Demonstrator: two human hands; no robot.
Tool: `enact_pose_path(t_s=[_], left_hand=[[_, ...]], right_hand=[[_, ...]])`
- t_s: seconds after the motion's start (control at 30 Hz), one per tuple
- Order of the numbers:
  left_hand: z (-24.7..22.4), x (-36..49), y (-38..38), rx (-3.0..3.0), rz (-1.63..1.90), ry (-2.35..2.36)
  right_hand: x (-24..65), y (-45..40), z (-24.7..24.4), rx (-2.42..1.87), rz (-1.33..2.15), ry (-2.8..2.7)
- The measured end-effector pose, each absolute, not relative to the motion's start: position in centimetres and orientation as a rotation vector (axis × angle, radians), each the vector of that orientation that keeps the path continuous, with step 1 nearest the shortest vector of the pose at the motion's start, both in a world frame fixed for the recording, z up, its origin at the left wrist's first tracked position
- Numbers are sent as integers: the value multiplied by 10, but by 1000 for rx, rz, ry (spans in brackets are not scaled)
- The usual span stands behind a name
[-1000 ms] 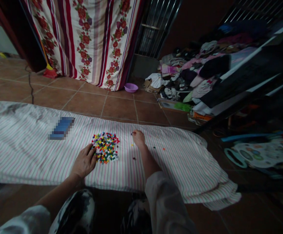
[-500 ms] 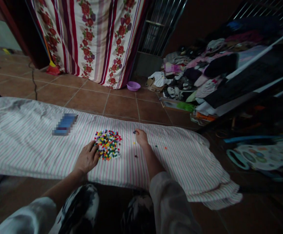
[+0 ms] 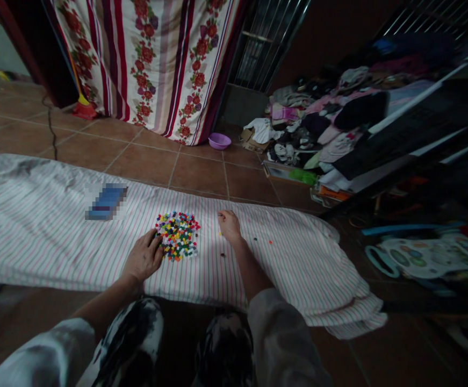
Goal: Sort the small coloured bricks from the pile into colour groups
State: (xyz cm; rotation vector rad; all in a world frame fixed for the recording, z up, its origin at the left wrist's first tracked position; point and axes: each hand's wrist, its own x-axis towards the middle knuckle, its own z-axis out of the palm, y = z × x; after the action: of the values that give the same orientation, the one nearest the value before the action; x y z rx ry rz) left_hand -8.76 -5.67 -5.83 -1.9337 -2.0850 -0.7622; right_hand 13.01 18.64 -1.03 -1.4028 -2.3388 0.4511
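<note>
A heap of small colourful cube-like pieces (image 3: 177,239) lies on the striped cloth (image 3: 201,279). At the heap's left edge my left hand (image 3: 143,257) rests palm down, fingers stretched out and the tips touching the outermost pieces. To the right of the heap, my right hand (image 3: 229,227) is low over the cloth, thumb and finger pinched at a small dark piece (image 3: 220,215) that is mostly covered. Single pieces lie apart around it: a yellow piece (image 3: 220,234), a brown piece (image 3: 223,255), a green piece (image 3: 255,239) and an orange piece (image 3: 270,242).
A blurred blue flat object (image 3: 107,202) lies on the cloth at the left. Beyond the cloth are a tiled floor (image 3: 149,161), a purple basin (image 3: 220,141) and a floral curtain (image 3: 161,70). Piled clothes (image 3: 318,118) stand at the right.
My right hand has drawn slightly left, and the dark piece beside its fingertips is now mostly covered by them. My left hand stays at the heap. The whole view has shifted slightly.
</note>
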Motion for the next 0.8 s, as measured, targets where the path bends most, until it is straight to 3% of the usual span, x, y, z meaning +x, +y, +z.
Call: enact_pose_path(t_s=[0.3,0.8], left_hand=[[-57,-87,-57,-1970,-732,-2059],[-55,-89,-57,-1995,-737,-2012]], right_hand=[[105,137,-14,-1077,644,-2579],[84,102,-24,-1327,463,-2622]])
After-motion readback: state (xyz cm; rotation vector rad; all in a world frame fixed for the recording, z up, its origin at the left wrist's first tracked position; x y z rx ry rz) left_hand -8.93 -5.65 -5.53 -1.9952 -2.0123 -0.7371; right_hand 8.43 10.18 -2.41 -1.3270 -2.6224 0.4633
